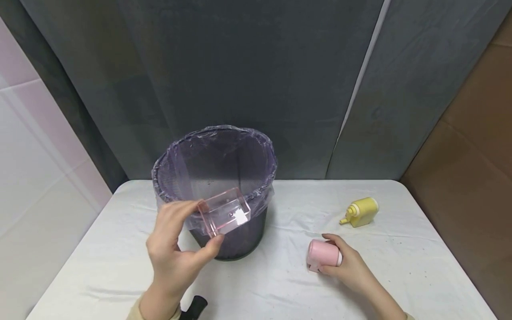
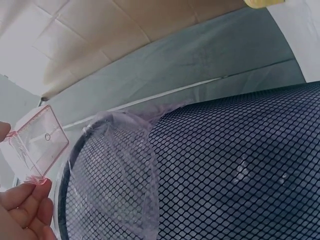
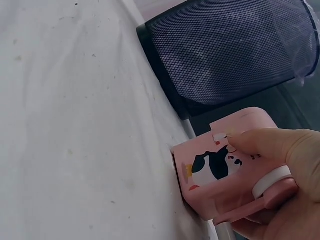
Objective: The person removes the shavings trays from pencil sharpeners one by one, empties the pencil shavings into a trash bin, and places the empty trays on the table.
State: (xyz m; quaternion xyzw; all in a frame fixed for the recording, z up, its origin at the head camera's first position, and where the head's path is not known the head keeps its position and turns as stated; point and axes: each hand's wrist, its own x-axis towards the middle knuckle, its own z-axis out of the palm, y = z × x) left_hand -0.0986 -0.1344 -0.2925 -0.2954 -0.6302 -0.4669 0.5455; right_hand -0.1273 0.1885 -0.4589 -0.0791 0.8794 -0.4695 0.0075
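A: What is held by the left hand?

B: A clear pink box is pinched there at its edges, between thumb and fingers. It is held up, tilted, near the mouth of the bin; in the head view the near rim is partly covered by it.

A: Is the rim touched by the box?

B: That cannot be told from the head view. In the left wrist view, a gap is seen between the box and the rim.

A: And the right hand?

B: A pink bottle is grasped in it, with the pump end toward the palm and the base pointed away, toward the bin's side of the table. Whether the table is touched by the bottle cannot be told for certain. In the right wrist view, a black-and-white animal picture is shown on its face.

A: How is the bin made up?

B: Its wall is formed of dark mesh, and a thin purplish liner is folded over its rim.

A: What else is seen?

B: A yellow bottle is laid on its side beyond the right hand, its nozzle turned toward the left. By the left wrist, a black object is cut off by the lower edge.
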